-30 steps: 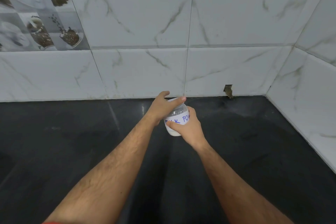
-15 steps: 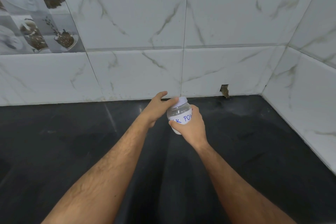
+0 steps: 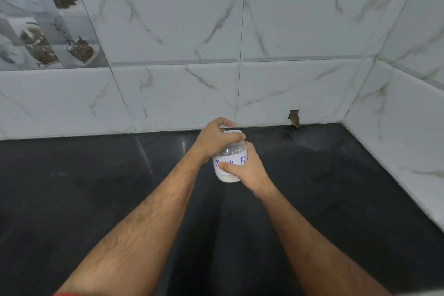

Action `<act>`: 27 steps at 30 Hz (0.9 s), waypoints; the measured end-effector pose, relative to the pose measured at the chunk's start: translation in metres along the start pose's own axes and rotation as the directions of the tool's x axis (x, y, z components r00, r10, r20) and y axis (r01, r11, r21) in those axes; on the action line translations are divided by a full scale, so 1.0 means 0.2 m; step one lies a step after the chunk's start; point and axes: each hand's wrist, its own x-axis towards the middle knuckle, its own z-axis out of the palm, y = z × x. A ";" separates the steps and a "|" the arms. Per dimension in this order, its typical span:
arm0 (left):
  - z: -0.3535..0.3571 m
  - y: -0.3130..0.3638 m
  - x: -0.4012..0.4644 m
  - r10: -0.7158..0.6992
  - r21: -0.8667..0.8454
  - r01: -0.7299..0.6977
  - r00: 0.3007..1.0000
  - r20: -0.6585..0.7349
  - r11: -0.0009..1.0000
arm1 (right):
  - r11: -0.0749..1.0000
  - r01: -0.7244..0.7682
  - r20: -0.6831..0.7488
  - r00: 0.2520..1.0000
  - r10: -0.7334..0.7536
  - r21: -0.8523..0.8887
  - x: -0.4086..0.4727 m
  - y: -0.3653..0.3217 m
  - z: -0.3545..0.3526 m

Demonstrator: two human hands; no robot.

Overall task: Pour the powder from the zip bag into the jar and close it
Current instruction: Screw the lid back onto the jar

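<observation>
Over black counter (image 3: 336, 199) — left hand (image 3: 213, 142) grips lid (image 3: 232, 131); right hand (image 3: 247, 170) clasps jar (image 3: 229, 161).

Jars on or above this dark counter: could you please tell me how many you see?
1. The jar is held above the counter, right hand gripping its labelled body, left hand on its lid. No others visible.

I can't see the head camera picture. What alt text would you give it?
Two bare hands hold a small clear jar above a black countertop: the left hand grips the white lid while the right hand grips the body, whose paper label has blue handwriting. White powder shows at the bottom. Behind is a white marble-look tiled wall.
</observation>
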 end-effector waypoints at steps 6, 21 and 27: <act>-0.02 -0.01 0.00 0.042 0.005 -0.042 0.998 0.046 0.999 | 1.000 -0.003 0.013 1.000 0.003 -0.017 0.00 -0.02 0.00; -0.06 -0.20 -0.04 -0.023 -0.213 0.042 0.995 0.095 0.976 | 0.999 -0.023 0.132 0.991 0.028 -0.040 -0.02 0.06 0.02; -0.06 -0.46 -0.16 -0.165 -0.254 0.175 0.984 0.063 0.951 | 0.997 -0.082 0.031 0.996 0.082 0.000 -0.06 0.13 -0.02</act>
